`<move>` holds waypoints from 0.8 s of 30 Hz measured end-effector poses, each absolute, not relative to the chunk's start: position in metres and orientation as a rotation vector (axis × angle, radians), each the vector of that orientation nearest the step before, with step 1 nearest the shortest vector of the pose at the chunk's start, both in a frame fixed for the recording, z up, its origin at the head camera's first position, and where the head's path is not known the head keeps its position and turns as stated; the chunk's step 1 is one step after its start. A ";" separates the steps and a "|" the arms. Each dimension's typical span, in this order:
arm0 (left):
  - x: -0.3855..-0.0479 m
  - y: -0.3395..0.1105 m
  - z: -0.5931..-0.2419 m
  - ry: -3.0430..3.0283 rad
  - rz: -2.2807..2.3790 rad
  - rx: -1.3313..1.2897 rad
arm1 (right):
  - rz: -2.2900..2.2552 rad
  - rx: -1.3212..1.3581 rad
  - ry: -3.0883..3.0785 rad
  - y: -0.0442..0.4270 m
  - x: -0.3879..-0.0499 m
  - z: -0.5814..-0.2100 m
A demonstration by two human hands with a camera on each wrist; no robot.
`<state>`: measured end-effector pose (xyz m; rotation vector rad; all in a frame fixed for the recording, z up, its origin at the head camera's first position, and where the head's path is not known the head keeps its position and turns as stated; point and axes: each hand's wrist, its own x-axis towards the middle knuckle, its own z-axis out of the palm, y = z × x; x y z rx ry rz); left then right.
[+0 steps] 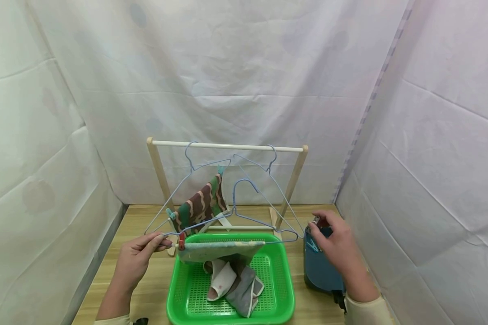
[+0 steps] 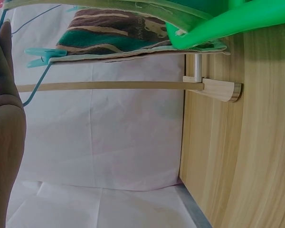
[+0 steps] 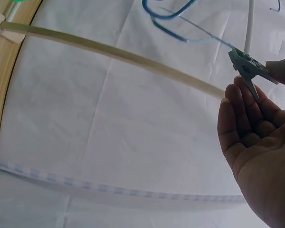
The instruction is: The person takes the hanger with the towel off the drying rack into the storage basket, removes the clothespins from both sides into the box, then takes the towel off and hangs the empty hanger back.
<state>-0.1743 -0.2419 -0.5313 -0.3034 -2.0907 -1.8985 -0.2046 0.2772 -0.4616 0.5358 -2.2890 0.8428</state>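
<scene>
left hand (image 1: 135, 258) pinches hanger (image 1: 234, 204), right hand (image 1: 339, 240) clip (image 3: 245, 65), cloth (image 1: 221, 251) overhanging basket (image 1: 288, 289) at six o'clock, rack (image 1: 227, 146) twelve, bin (image 1: 320, 267) four

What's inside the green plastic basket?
A white cloth and grey cloth lie crumpled inside the basket; the pale green hanging cloth hides part of the back and anything there.

Before me on the wood-grain table (image 1: 154, 289), a rectangular green plastic basket (image 1: 288, 291) contains a grey cloth (image 1: 244, 293) and, left of it, a white cloth (image 1: 223, 280). Behind stands a wooden rack with a white rail (image 1: 232, 146), bearing two blue wire hangers (image 1: 191, 170) side by side. Above the basket, a third blue wire hanger (image 1: 233, 212) extends rightward from my left hand (image 1: 136, 257). Right of the basket, below my right hand (image 1: 337, 237), stands a rounded blue container (image 1: 321, 268).
</scene>
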 end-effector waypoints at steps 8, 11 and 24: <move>-0.174 -0.242 -0.531 -2.102 -1.909 -0.290 | 0.833 0.463 -2.289 0.294 -0.217 -0.466; -0.174 -0.242 -0.531 -2.107 -1.903 -0.287 | 0.810 0.407 -2.330 0.300 -0.222 -0.472; -0.175 -0.241 -0.531 -2.101 -1.892 -0.297 | 0.827 0.204 -2.598 0.318 -0.240 -0.486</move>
